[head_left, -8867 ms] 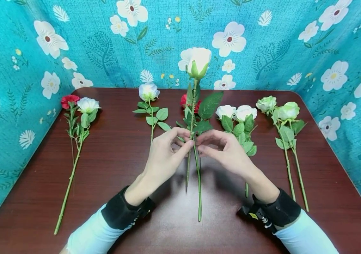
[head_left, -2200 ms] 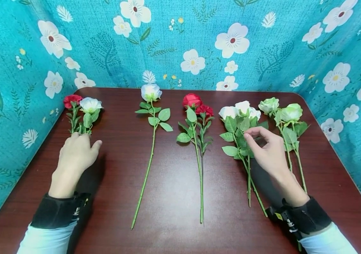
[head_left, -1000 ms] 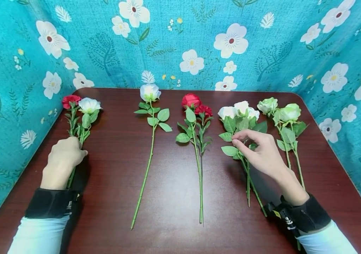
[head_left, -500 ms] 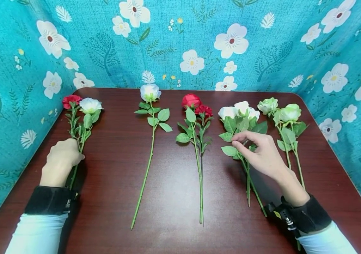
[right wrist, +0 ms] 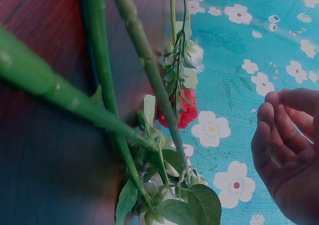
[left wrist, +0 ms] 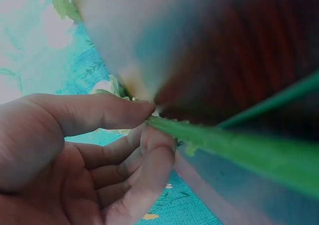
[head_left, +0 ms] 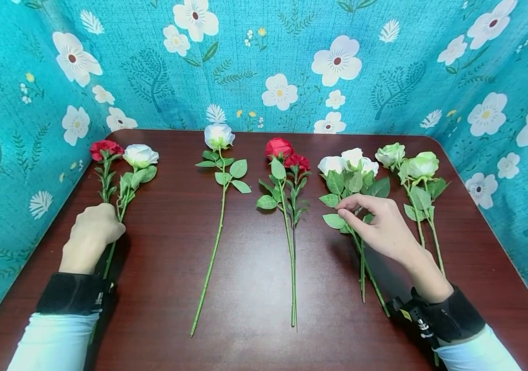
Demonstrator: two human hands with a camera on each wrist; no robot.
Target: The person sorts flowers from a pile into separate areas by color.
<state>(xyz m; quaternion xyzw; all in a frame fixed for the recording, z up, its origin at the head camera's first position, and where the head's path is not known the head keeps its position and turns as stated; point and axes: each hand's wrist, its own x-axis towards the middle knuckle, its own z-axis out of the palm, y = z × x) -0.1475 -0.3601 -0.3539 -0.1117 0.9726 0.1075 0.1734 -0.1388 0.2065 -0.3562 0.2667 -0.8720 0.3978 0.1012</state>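
At the table's left side my left hand [head_left: 101,231] grips the green stem of a white rose [head_left: 141,154]. The left wrist view shows thumb and fingers [left wrist: 144,118] pinching that stem [left wrist: 214,140]. A thin red flower [head_left: 104,148] lies beside it. My right hand [head_left: 354,214] hovers over the leaves of a bunch of white roses [head_left: 351,158], fingers loosely curved. Seen from the right wrist, that hand [right wrist: 286,150] holds nothing, and the green stems [right wrist: 149,70] run past it.
On the dark wooden table [head_left: 254,268] also lie a single white rose [head_left: 219,135], two red roses [head_left: 280,147] in the middle and two pale green roses [head_left: 423,164] at the right. A teal floral backdrop [head_left: 264,62] walls in three sides.
My left hand has closed round the left white rose's stem, and its bloom has swung a little to the right. My right hand has shifted slightly over the white bunch.
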